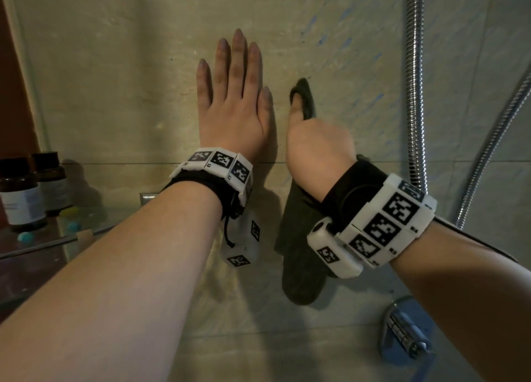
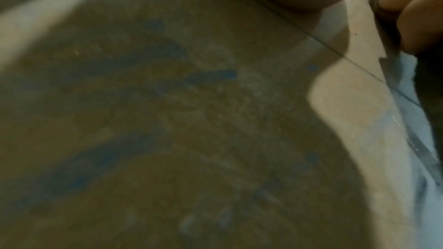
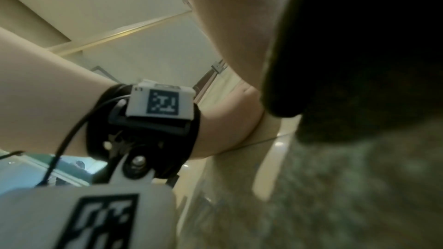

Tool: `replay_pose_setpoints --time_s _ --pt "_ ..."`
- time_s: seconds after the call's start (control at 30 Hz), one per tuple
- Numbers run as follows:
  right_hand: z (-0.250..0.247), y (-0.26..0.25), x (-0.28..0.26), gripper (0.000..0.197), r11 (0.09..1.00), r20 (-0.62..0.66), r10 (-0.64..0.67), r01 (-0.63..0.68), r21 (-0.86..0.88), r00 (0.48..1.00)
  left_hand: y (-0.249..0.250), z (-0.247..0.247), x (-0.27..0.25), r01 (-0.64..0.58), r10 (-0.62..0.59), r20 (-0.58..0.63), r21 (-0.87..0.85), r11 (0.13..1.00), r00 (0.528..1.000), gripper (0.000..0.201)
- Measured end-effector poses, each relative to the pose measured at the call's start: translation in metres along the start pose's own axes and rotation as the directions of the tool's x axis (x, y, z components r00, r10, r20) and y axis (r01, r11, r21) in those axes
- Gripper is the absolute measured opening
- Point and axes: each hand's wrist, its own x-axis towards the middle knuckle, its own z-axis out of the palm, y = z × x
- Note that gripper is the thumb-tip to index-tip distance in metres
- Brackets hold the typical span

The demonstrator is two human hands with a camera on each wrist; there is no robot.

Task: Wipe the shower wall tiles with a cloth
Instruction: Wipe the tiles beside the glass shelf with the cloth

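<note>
My left hand (image 1: 232,94) lies flat on the beige wall tile (image 1: 129,80), fingers straight and pointing up. Just to its right, my right hand (image 1: 316,146) holds a dark green cloth (image 1: 301,261) against the wall. The thumb runs up along the cloth's top fold, and the rest of the cloth hangs below the wrist. The other fingers are hidden behind the hand. In the left wrist view the right hand's fingers (image 2: 419,16) curl on the cloth (image 2: 383,16). The cloth (image 3: 359,177) fills the right of the right wrist view. Blue streaks (image 1: 344,42) mark the tile up right.
A chrome shower hose (image 1: 413,94) hangs at the right, close to my right wrist. A chrome tap handle (image 1: 405,332) sits low on the right. At the left, a glass shelf (image 1: 43,243) carries two brown bottles (image 1: 20,192).
</note>
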Motion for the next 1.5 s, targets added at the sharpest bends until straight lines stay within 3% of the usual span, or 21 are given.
replay_pose_setpoints --time_s 0.17,0.43,0.57,0.7,0.93,1.1,1.5 --pt "-0.014 0.010 0.013 0.071 0.999 -0.049 0.025 -0.026 -0.022 0.998 -0.001 0.001 0.000 -0.007 0.007 -0.011 -0.002 1.000 1.000 0.058" --pt "-0.018 0.002 0.016 0.069 0.994 0.020 0.111 -0.111 0.019 0.994 -0.001 0.002 0.000 -0.008 0.007 -0.021 -0.010 1.000 1.000 0.060" --pt "-0.002 -0.012 0.005 0.071 0.999 0.062 0.041 -0.041 0.009 0.997 0.001 0.002 0.001 0.009 -0.009 -0.006 -0.010 1.000 1.000 0.059" --pt "-0.005 -0.002 0.004 0.073 0.998 0.008 -0.021 0.022 -0.052 1.000 0.000 0.001 0.000 0.001 -0.001 -0.001 -0.006 1.000 1.000 0.059" --pt "-0.028 0.017 0.025 0.072 0.988 -0.004 0.150 -0.150 0.028 0.989 -0.001 0.003 0.000 -0.013 0.013 -0.022 -0.009 1.000 1.000 0.060" --pt "-0.012 0.008 0.017 0.069 0.986 0.030 0.165 -0.166 0.018 0.986 -0.001 0.004 0.000 -0.009 0.009 -0.024 -0.020 1.000 1.000 0.060" --pt "-0.005 0.007 -0.006 0.062 0.988 0.135 0.151 -0.147 -0.041 0.979 0.005 -0.021 0.006 -0.028 0.019 0.134 0.064 0.998 0.991 0.061"
